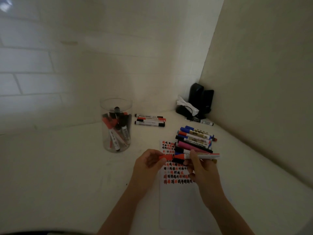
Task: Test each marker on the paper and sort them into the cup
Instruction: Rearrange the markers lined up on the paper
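Here my right hand (197, 164) grips the red marker (201, 156) lying crosswise over the paper (177, 200), tip toward the cap (166, 157) pinched in my left hand (149, 162).

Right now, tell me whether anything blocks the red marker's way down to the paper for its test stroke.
Nothing visible blocks it. The right hand holds the red marker just above the paper; the left hand pinches the pulled-off red cap beside the tip. The pile of markers covers the sheet's far end, but bare paper lies nearer.
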`<state>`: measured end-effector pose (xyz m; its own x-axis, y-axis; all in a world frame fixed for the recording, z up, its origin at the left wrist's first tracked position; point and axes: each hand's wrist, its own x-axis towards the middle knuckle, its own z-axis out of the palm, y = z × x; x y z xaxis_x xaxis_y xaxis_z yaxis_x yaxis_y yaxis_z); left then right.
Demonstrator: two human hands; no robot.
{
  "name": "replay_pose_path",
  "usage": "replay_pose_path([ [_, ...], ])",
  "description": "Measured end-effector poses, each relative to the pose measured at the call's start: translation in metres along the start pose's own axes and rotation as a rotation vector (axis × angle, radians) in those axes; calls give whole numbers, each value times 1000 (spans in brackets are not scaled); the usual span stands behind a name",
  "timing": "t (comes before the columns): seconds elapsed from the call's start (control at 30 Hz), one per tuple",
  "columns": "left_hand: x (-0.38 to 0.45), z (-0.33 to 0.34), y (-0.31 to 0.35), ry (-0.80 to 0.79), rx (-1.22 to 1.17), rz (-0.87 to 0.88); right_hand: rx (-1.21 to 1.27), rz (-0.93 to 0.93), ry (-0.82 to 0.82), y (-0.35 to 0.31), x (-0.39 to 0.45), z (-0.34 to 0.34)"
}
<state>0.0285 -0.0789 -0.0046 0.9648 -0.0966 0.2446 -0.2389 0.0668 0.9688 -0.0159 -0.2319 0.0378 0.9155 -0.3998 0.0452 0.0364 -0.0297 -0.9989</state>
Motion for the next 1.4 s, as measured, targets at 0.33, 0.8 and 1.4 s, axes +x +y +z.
replay_pose_path([
  [0.33, -1, 1, 1, -58, -17, -4, -78, -27, -11, 7, -1, 11],
  [0.8, -3, 0, 8, -19, -7, -6, 18, 135, -108, 2, 7, 13],
  [1.4, -2, -63, 78, 392, -124, 159, -222, -133, -356, -23, -24, 79],
])
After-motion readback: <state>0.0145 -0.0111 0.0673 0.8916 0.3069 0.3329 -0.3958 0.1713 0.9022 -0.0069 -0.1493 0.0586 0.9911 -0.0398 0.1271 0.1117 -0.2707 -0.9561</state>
